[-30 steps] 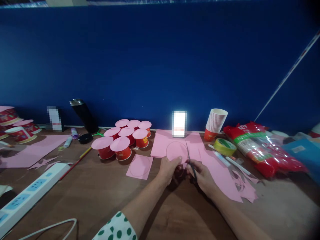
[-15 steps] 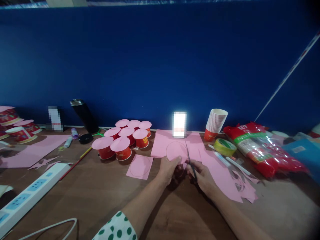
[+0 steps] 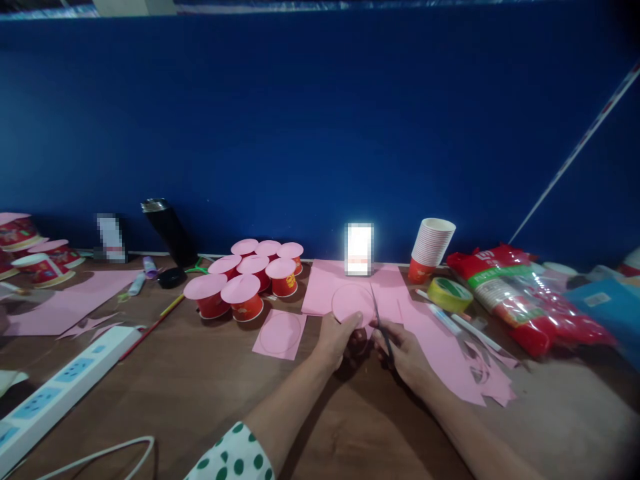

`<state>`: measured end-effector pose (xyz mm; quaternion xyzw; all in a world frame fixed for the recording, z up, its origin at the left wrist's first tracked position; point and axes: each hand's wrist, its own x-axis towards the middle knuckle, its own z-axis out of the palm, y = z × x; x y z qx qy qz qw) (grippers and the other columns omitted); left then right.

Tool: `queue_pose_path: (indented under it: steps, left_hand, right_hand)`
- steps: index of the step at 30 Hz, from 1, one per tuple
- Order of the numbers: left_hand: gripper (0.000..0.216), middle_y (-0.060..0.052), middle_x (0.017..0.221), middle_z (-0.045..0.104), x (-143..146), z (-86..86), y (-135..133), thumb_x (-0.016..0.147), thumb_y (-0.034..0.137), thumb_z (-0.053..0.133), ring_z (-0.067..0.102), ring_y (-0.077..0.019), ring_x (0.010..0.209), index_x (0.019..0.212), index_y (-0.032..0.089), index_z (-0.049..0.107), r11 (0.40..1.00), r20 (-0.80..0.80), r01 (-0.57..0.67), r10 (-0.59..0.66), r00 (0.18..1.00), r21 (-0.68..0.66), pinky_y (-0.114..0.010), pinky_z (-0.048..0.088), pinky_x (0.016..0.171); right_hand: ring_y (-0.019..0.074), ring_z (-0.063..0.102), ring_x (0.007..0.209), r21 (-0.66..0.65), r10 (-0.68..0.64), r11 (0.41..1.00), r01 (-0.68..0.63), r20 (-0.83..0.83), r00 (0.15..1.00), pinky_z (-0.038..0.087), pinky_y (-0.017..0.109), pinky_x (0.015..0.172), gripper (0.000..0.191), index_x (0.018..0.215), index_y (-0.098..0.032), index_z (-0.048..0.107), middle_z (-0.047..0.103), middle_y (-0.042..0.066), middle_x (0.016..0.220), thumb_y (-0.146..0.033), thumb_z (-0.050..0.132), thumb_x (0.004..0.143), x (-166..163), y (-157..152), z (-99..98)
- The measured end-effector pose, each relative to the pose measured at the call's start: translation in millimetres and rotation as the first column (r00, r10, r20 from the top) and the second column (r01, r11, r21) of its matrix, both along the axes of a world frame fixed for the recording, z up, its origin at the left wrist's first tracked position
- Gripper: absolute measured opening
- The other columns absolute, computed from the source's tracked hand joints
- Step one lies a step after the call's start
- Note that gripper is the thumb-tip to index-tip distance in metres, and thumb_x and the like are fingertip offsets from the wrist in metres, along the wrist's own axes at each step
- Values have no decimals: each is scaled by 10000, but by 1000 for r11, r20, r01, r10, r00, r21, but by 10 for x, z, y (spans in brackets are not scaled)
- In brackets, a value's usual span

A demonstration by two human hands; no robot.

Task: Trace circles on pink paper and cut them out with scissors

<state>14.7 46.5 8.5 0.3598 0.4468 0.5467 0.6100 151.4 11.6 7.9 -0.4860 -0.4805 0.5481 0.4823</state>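
My left hand [image 3: 339, 339] pinches a piece of pink paper [image 3: 353, 304] with a drawn circle on it, thumb on top. In my right hand [image 3: 406, 353] is a pair of dark scissors [image 3: 379, 320], its blades at the right edge of the circle. Behind them lie larger pink sheets [image 3: 320, 287]. Left of my left hand rests a pink square [image 3: 280, 333] marked with a circle. Several red paper cups [image 3: 249, 308] topped with pink discs stand farther left.
A white power strip [image 3: 65, 387] and cable [image 3: 115, 450] lie at left, below a black flask [image 3: 170, 233]. On the right are stacked paper cups [image 3: 433, 243], yellow tape [image 3: 450, 295], pink scraps [image 3: 480, 373] and a red plastic pack [image 3: 520, 293]. A lit phone [image 3: 359, 249] leans against the blue partition [image 3: 320, 133].
Both hands, the paper and the scissors stay almost exactly in place. At the far left edge, a blurred shape, perhaps a hand, has come into view by the pink sheet.
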Motion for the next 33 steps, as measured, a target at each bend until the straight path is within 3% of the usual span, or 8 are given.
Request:
queue_pose_path:
  steps: [12,33]
  left_hand:
    - [289,-9,460,560,11,62,-20,589,351,757,473,-93,391,599,106,606,998,-12,-53,53,999,-36,-207,370,381]
    - [251,-7,450,549,6,111,-45,614,327,734,463,-92,378,595,115,602,999,-3,-30,30,1000,-31,-208,363,373]
  right_hand:
    - [93,417,462,45,3,999,-5,44,999,325,213,416,493,1034,-163,637,456,-56,535,-498,699,678,-5,-5,1]
    - [88,412,461,47,2,999,-4,36,999,321,206,415,477,1027,-168,641,472,-52,539,-493,696,683,-11,-11,26]
